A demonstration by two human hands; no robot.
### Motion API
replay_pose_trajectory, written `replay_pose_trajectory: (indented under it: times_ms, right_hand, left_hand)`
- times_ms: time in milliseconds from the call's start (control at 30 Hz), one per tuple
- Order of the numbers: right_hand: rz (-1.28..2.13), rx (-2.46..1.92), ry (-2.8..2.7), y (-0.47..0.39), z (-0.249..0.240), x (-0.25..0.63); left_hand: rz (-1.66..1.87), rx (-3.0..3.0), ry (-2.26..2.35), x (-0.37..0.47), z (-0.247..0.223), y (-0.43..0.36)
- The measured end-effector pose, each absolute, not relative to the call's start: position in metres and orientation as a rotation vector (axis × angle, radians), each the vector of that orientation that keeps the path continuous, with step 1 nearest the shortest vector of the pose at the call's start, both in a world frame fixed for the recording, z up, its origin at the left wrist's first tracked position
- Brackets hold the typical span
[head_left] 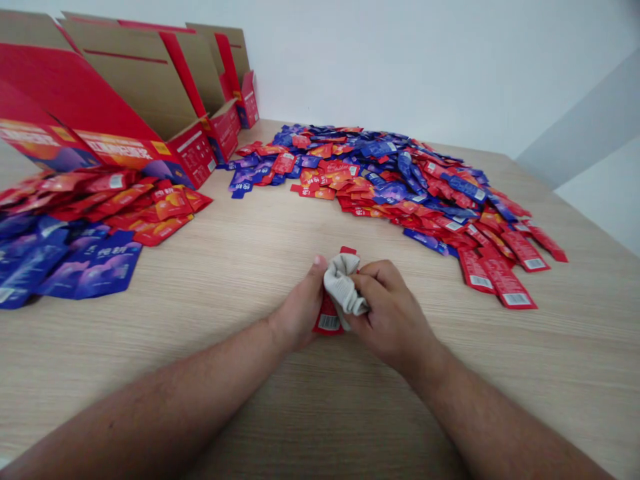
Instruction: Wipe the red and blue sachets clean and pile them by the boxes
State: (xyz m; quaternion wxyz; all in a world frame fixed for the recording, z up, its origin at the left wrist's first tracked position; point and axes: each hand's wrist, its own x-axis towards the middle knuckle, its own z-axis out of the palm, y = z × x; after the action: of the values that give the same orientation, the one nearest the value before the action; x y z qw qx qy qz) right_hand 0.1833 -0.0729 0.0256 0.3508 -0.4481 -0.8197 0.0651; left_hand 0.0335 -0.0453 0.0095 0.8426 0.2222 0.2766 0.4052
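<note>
In front of me my left hand (299,308) is closed on the side of a red sachet (326,325), whose barcode end points toward me. A crumpled off-white cloth (341,285) covers much of that sachet, and a red tab shows beyond it. The cloth is bunched in my right hand (393,310), its fingers closed and pressing it against the sachet. Most fingertips are hidden behind the cloth and the sachet.
A wide heap of mixed red and blue sachets (380,177) curves across the back and right. At left lie piled red sachets (165,203) and blue sachets (103,263). Open red cartons (193,157) stand behind them, near the white wall (400,60). The wooden table (240,267) lies beneath.
</note>
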Motion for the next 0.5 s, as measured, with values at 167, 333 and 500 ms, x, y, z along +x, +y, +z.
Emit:
replay_pose_trajectory:
  times_ms: [167,333,500]
  right_hand:
    - [0.186,-1.114,-2.152,-0.0718,0.0276,0.1836]
    - [0.104,-1.176,-2.06,-0.0703,0.0278,0.1853]
    - [0.174,-1.057,-2.163,-0.0713,0.0294,0.185]
  left_hand:
    - [0.867,0.536,0.574,0.0328,0.0065,-0.0453]
    - [0.89,0.56,0.578,0.0329,0.0036,-0.0459]
    - [0.893,0.597,0.587,0.0319,0.0029,-0.0469]
